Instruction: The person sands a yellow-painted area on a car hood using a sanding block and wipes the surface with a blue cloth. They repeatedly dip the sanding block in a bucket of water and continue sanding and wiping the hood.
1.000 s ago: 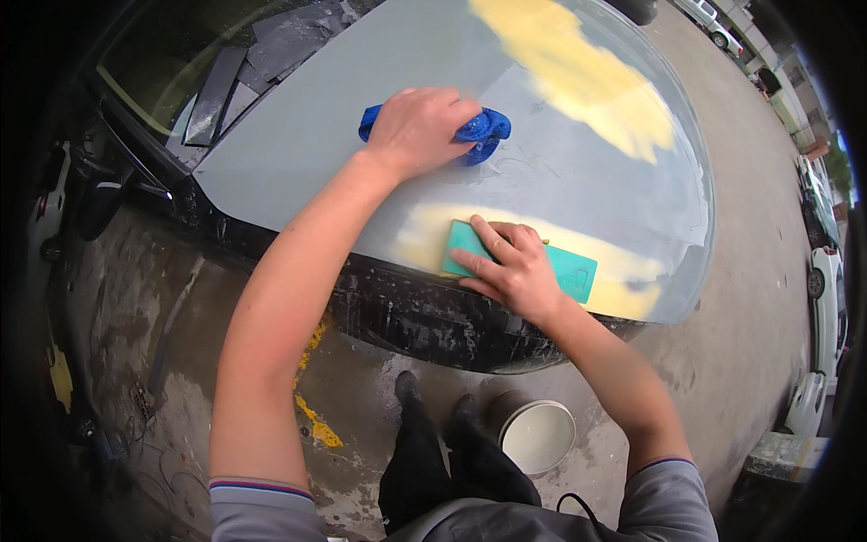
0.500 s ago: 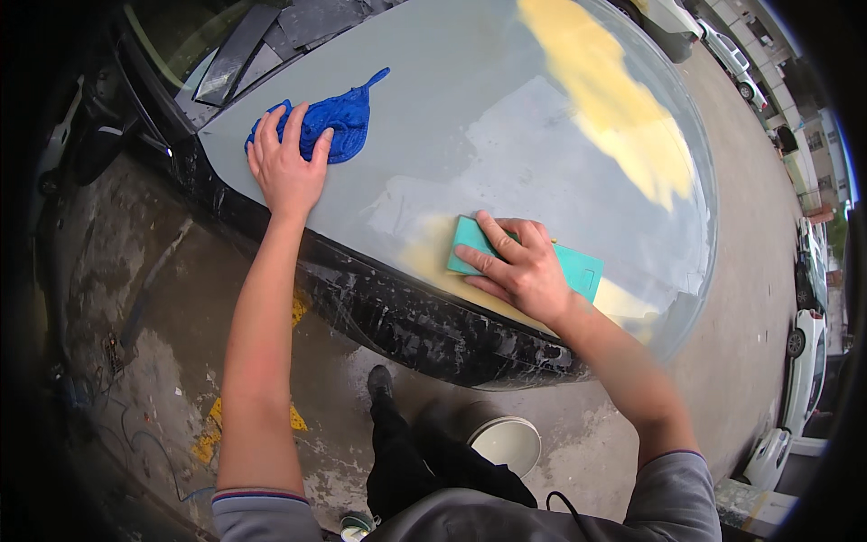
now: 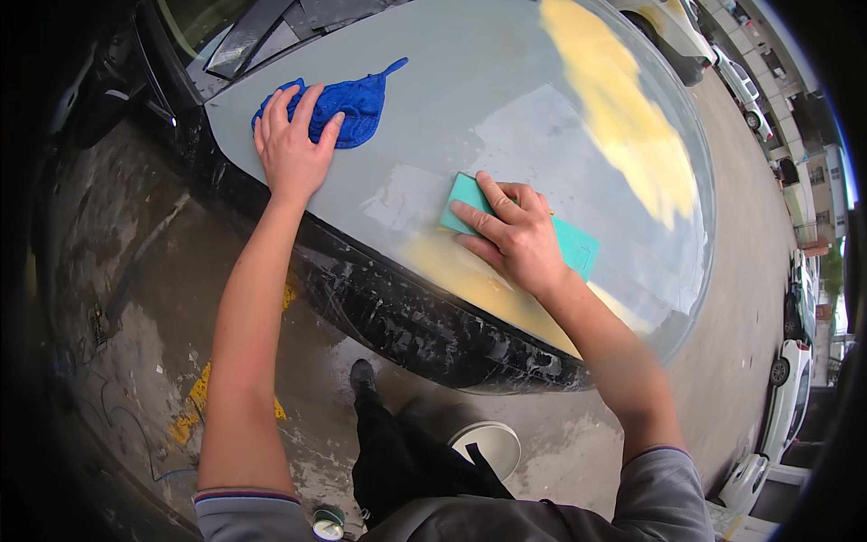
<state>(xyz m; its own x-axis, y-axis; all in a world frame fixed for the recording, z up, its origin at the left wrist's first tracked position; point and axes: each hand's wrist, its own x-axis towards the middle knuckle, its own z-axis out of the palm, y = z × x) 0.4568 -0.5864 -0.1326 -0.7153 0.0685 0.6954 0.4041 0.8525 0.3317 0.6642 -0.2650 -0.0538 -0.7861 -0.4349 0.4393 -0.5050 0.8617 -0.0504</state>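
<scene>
Over a car hood point(image 3: 433, 81) with a dull grey surface, both my arms reach out. My left hand point(image 3: 293, 154) presses on a crumpled blue cloth point(image 3: 363, 104), its fingers bent over the near part, at the hood's left. My right hand point(image 3: 519, 235) grips a flat, turquoise sanding block point(image 3: 574, 248) from above, thumb on the near side; the block's underside is hidden against the hood. Beside it, a smoothed yellow filler patch point(image 3: 452, 266) runs along the near edge. A larger yellow filler patch point(image 3: 623, 117) lies on the far right of the hood.
The black, scuffed fender point(image 3: 397, 316) bends along the hood's near side. A white bucket point(image 3: 495, 447) stands on the wet floor by my legs. Dark trim pieces point(image 3: 262, 36) lie by the windshield. Parked cars point(image 3: 786, 397) line the right; a thin hose point(image 3: 135, 434) trails at lower left.
The sanding block has slid with my right hand away from the hood's near edge, baring more of the near yellow patch. My left hand stays on the cloth. The view has shifted slightly.
</scene>
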